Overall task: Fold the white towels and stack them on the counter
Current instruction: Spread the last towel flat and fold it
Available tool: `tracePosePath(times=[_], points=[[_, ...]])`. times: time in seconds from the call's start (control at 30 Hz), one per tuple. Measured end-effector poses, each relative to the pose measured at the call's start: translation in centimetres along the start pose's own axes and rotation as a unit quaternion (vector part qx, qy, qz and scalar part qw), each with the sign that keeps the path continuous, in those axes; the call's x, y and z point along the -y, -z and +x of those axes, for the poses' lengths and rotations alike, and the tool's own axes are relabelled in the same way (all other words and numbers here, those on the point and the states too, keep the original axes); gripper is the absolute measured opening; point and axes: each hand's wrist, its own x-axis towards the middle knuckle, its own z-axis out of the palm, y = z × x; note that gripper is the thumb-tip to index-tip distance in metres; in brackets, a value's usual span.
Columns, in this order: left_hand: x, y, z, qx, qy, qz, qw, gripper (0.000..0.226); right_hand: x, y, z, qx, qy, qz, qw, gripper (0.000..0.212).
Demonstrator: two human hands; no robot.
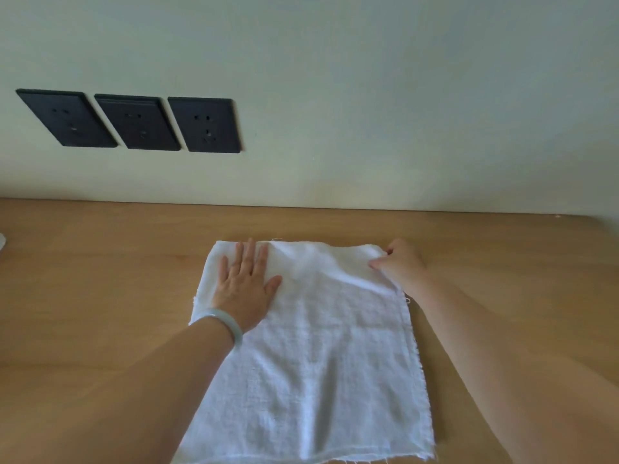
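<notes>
A white towel (pixel 321 356) lies spread on the wooden counter (pixel 100 279), running from near the wall to the frame's bottom edge. My left hand (pixel 246 283) presses flat on its far left part, fingers straight and a pale bangle on the wrist. My right hand (pixel 400 262) pinches the towel's far right corner with curled fingers. The cloth is slightly wrinkled between the two hands.
Three black wall sockets (pixel 134 122) sit on the pale wall behind the counter, to the left. A bit of something white (pixel 2 241) shows at the left edge of the counter.
</notes>
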Motion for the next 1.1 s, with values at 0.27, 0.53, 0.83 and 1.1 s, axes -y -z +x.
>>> tracePosePath(times=[0.27,0.53,0.83,1.1], points=[[0.4,-1.4,-0.1,-0.062,0.002,-0.019,0.998,0.075,-2.1,-0.6,-0.1,-0.078,0.164,-0.061,0.982,0.021],[0.4,-1.5,-0.3,-0.072,0.003,-0.015,0.997,0.074,-3.1,-0.8,-1.3,-0.090,0.165,-0.038,0.981,0.025],[0.5,-1.8,-0.2,-0.087,-0.001,-0.018,0.996,0.072,-0.2,-0.3,1.6,0.005,0.078,-0.076,0.994,0.011],[2.9,-1.9,-0.8,-0.110,0.000,0.013,0.994,0.072,-1.7,1.2,3.1,-0.037,0.047,-0.038,0.997,0.017]])
